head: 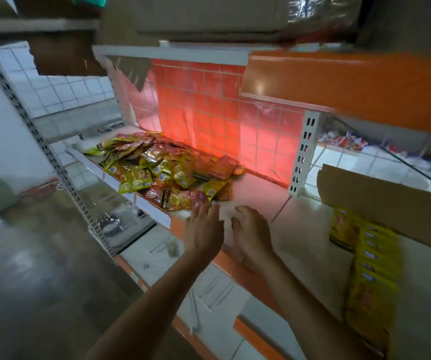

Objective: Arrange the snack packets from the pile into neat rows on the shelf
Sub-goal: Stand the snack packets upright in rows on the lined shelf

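Left hand, right hand: both empty, fingers loose. Pile just beyond both. Best taken few at a time, edges squared.

Yellow-and-red snack packets heaped loosely (overlapping) on white shelf.

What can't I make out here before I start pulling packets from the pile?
- Head view, pile of snack packets: lower ones buried under top ones, count unknown.
- Head view, yellow packets at right: motion-blurred, print unreadable, upper end behind the cardboard flap.
- Head view, left hand and right hand: palms face away, contact with the shelf unclear.
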Available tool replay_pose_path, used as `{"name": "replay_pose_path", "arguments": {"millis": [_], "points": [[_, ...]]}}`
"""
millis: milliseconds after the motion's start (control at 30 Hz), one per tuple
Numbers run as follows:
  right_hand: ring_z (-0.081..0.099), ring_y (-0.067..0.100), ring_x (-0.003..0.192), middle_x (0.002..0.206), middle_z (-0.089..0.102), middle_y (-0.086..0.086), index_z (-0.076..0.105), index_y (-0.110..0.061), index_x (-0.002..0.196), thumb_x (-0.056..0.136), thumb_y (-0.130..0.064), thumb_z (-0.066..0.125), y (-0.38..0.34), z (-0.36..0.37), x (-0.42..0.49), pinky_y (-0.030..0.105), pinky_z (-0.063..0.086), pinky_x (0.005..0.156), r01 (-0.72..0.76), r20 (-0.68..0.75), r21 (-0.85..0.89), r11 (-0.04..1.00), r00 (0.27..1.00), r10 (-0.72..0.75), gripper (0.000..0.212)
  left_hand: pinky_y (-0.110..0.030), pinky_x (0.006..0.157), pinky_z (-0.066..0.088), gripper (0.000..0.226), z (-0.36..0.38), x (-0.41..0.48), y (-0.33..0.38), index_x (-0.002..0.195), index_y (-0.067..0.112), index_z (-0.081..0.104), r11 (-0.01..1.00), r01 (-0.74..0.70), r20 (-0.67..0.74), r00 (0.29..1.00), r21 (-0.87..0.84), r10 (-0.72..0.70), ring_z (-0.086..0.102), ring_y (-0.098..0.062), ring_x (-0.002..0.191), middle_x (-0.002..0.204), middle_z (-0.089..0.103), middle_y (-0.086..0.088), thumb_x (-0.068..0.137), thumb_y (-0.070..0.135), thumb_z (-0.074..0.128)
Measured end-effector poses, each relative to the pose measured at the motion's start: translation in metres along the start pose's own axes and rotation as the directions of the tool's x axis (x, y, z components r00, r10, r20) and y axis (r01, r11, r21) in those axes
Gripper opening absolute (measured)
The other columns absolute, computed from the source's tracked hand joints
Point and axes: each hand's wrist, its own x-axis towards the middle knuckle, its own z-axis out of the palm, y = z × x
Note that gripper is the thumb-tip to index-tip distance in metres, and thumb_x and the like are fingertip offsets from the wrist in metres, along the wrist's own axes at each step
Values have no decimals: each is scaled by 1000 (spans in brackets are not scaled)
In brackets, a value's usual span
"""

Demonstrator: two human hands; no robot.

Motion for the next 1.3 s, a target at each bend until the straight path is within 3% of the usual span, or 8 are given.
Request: {"name": "replay_pose_path", "arguments": {"millis": [233, 500, 600, 733, 900, 1000, 1167, 1300], "points": [[58, 29, 109, 119, 63, 11, 58, -12, 120, 94, -19, 52, -16, 36, 63, 35, 47, 88, -117, 37, 76, 990, 993, 114, 28, -37, 104, 36, 54, 0, 64, -66, 138, 16, 38, 998, 35, 25, 999, 48, -36, 35, -24, 130, 141, 43, -3, 87, 9, 56], [55, 39, 112, 121, 60, 19, 43, -5, 124, 92, -32, 54, -36, 74, 121, 39, 44, 84, -368, -40, 54, 928, 928, 370, 43, -38, 101, 40, 63, 5, 122, -108, 131, 19, 46, 973, -174, 260, 957, 152, 131, 46, -27, 123, 129, 56, -4, 83, 56, 60], [56, 39, 113, 124, 57, 19, 36, -5, 129, 87, -43, 59, -39, 84, 133, 41, 46, 86, -477, -67, 2, 879, 877, 476, 62, -35, 99, 40, 70, 5, 133, -115, 129, 19, 50, 957, -245, 247, 948, 156, 203, 45, -28, 121, 126, 55, -6, 77, 64, 62], [58, 38, 111, 120, 59, 19, 46, -6, 121, 83, -41, 64, -38, 90, 137, 39, 47, 83, -556, -56, 57, 829, 828, 558, 54, -35, 97, 43, 77, 0, 142, -114, 139, 29, 40, 939, -331, 242, 922, 91, 301, 48, -27, 122, 137, 45, -5, 76, 65, 63], [64, 33, 99, 102, 70, 15, 69, -10, 97, 80, -22, 65, -28, 78, 128, 35, 50, 77, -523, -46, 166, 836, 843, 536, 21, -33, 70, 45, 53, -6, 157, -107, 114, 17, 57, 952, -279, 229, 926, -123, 301, 63, -31, 99, 111, 65, -10, 77, 55, 67], [63, 29, 85, 88, 67, 14, 66, -10, 85, 79, -13, 62, -20, 70, 116, 40, 52, 71, -513, -97, 350, 784, 812, 575, 8, -29, 70, 41, 54, -4, 163, -94, 116, 17, 58, 926, -234, 226, 925, -296, 307, 63, -29, 99, 108, 68, -8, 77, 53, 69], [67, 29, 80, 91, 68, 15, 62, -9, 93, 74, -15, 54, -6, 46, 98, 37, 55, 65, -477, -131, 587, 654, 741, 659, 22, -32, 76, 50, 42, 5, 163, -65, 108, 14, 64, 780, 18, 402, 865, -625, 301, 63, -23, 93, 99, 68, -4, 78, 43, 73], [67, 30, 91, 99, 67, 14, 61, -14, 99, 81, -18, 57, 15, 25, 83, 50, 57, 81, -436, -166, 666, 606, 705, 689, 18, -29, 72, 54, 23, 13, 153, -38, 99, 17, 65, 597, 251, 527, 775, -762, 348, 64, -21, 86, 94, 68, -6, 80, 25, 75]]}}
